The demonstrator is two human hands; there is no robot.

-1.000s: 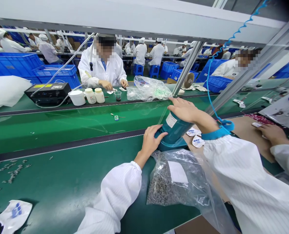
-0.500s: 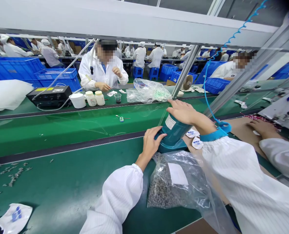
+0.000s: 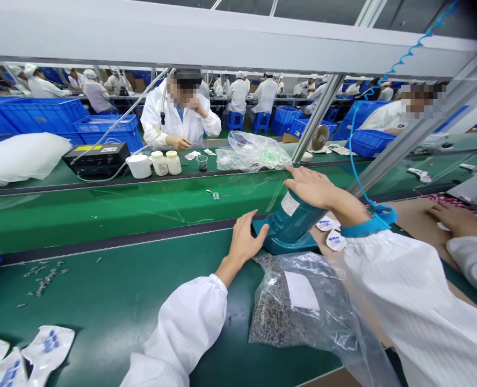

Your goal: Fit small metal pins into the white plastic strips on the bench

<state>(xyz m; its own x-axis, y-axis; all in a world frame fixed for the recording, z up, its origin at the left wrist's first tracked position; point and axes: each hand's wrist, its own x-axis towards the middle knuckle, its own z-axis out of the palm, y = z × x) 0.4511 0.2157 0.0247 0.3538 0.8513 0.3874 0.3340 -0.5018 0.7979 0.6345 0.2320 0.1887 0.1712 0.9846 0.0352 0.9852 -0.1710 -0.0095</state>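
Note:
A teal device (image 3: 298, 217) with a cylindrical body, a white label and a flat base stands tilted near the belt's edge. My right hand (image 3: 309, 187) lies over its top with the fingers curled round it; a blue wrist strap sits on that wrist. My left hand (image 3: 246, 236) is open beside the device's left side, thumb and fingers apart; whether its fingertips touch the base I cannot tell. Just in front of the device lies a clear plastic bag (image 3: 276, 309) of small grey parts, with a blank white paper on it.
Small metal parts (image 3: 45, 279) lie scattered on the green bench (image 3: 113, 301) at left. White printed pieces (image 3: 49, 346) are at lower left. A small part (image 3: 216, 196) rests on the green conveyor (image 3: 161, 212). A co-worker (image 3: 181, 121) sits opposite; another person's hand (image 3: 456, 217) is at right.
My left hand has drawn slightly away from the device, baring more of its base. My right hand stays on top. The view has shifted left; the co-worker opposite has raised a hand towards the head.

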